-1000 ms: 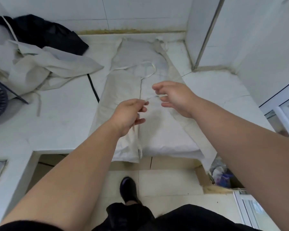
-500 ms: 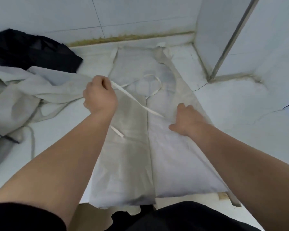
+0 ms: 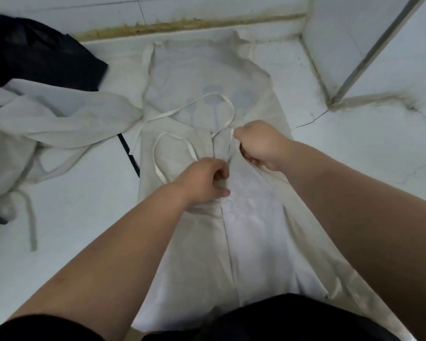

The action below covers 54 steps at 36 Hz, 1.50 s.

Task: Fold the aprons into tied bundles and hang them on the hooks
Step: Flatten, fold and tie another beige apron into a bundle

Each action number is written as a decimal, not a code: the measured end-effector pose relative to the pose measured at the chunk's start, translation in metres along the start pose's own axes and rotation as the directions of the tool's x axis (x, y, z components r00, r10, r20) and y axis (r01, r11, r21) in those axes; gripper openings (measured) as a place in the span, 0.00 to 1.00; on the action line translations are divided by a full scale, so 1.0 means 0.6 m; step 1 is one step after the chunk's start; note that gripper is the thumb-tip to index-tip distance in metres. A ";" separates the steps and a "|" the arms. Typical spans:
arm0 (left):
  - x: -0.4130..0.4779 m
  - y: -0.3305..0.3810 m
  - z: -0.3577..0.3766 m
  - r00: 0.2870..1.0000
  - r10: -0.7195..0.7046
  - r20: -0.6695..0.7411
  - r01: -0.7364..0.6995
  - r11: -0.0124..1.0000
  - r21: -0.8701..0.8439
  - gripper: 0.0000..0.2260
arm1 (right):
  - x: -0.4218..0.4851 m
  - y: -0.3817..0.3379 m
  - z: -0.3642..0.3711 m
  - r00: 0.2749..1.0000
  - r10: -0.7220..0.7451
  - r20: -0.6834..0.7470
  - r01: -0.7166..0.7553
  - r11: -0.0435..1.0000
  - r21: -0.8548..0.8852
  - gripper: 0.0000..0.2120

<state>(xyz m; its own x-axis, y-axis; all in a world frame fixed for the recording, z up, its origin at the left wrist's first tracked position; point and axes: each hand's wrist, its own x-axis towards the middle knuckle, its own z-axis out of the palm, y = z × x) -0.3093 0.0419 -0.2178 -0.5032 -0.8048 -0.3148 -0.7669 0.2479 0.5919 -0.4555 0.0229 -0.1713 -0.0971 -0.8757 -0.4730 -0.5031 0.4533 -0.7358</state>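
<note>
Off-white cloth apron [image 3: 197,242] folded lengthwise on white counter [image 3: 84,205]; left hand [image 3: 204,180] and right hand [image 3: 261,143], fingers curled, pinch its thin white straps [image 3: 162,116].

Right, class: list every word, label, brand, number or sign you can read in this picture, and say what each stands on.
None can be read.
The apron has a faint blue print on its chest: too blurred to read, and it may not be lettering at all.
The black cloth shows no text.
</note>
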 end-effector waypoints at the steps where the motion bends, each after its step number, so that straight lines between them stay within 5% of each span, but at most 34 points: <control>1: 0.000 -0.003 0.003 1.000 0.006 -0.006 -0.006 1.000 0.011 0.15 | 0.007 -0.008 0.008 0.999 -0.033 -0.019 0.033 0.999 -0.012 0.17; 6: -0.003 -0.019 0.019 0.995 0.018 -0.095 -0.019 1.000 -0.015 0.20 | 0.034 -0.014 0.039 0.972 -0.119 -0.204 0.113 0.993 -0.037 0.16; 11: -0.006 -0.019 0.023 0.989 -0.015 -0.145 0.014 1.000 -0.006 0.22 | 0.029 0.006 0.063 0.992 -0.001 0.124 -0.019 0.986 0.167 0.08; 12: -0.010 -0.017 0.021 0.988 -0.028 -0.150 0.023 0.999 -0.034 0.20 | 0.026 0.007 0.063 0.988 0.040 0.151 -0.070 0.978 0.198 0.16; 15: -0.015 -0.003 0.009 0.983 -0.104 -0.152 0.066 0.969 -0.239 0.08 | 0.019 0.016 0.049 0.988 0.066 0.136 -0.097 0.967 0.235 0.18; 17: -0.013 0.013 0.004 0.970 -0.222 -0.097 0.170 0.909 -0.381 0.12 | 0.005 0.022 0.039 0.992 0.071 0.107 -0.095 0.966 0.239 0.16; 19: -0.006 0.021 0.007 0.946 -0.316 -0.072 0.274 0.899 -0.341 0.21 | -0.004 0.035 0.033 0.989 0.045 0.143 -0.092 0.938 0.335 0.19; 24: 0.002 0.025 0.022 0.921 -0.353 -0.167 0.312 0.922 -0.228 0.17 | -0.048 0.048 -0.011 0.985 -0.030 0.173 -0.086 0.777 0.624 0.13; 26: -0.001 0.023 0.017 0.892 -0.368 -0.262 0.313 0.922 -0.229 0.15 | -0.063 0.074 -0.033 0.997 0.043 -0.056 -0.016 0.907 0.422 0.09; 28: -0.009 0.023 0.018 0.849 -0.391 -0.354 0.326 0.917 -0.230 0.12 | -0.089 0.109 -0.055 0.976 -0.011 -0.219 0.005 1.000 -0.031 0.11; 30: -0.015 0.021 0.025 0.810 -0.414 -0.416 0.345 0.909 -0.232 0.10 | -0.127 0.137 -0.073 0.998 0.054 -0.041 -0.062 0.971 -0.230 0.23; 33: -0.025 0.030 0.036 0.776 -0.446 -0.445 0.342 0.891 -0.298 0.11 | -0.184 0.162 -0.079 0.945 0.232 0.232 -0.164 0.946 -0.279 0.36; 37: -0.075 0.075 0.064 0.766 -0.421 -0.485 0.300 0.903 -0.308 0.24 | -0.236 0.196 -0.059 0.948 0.174 0.268 -0.087 0.948 -0.306 0.18; 39: -0.114 0.107 0.087 0.785 -0.408 -0.466 0.268 0.902 -0.338 0.21 | -0.253 0.203 -0.041 0.962 0.135 0.236 -0.065 0.957 -0.283 0.21; 42: -0.168 0.148 0.126 0.823 -0.523 -0.222 0.373 0.792 -0.482 0.27 | -0.268 0.204 -0.021 0.995 0.050 0.083 -0.025 0.961 -0.277 0.27; 46: -0.238 0.152 0.169 0.803 -0.596 0.002 0.466 0.625 -0.626 0.43 | -0.289 0.212 0.003 0.997 -0.019 0.071 0.033 0.978 -0.205 0.19; 50: -0.267 0.146 0.180 0.840 -0.543 0.023 0.420 0.622 -0.661 0.16 | -0.314 0.226 0.010 0.995 -0.032 0.093 0.038 0.997 -0.067 0.15; 54: -0.278 0.143 0.191 0.860 -0.508 -0.048 0.310 0.596 -0.741 0.05 | -0.341 0.242 0.002 0.985 -0.009 0.175 0.012 1.000 -0.016 0.08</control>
<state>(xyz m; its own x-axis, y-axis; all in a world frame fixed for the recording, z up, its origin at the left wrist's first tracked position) -0.3370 0.2594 -0.1997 -0.0236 -0.8441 -0.5356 -0.3181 -0.5016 0.8045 -0.5075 0.2682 -0.1816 0.0588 -0.8372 -0.5438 -0.5177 0.4402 -0.7337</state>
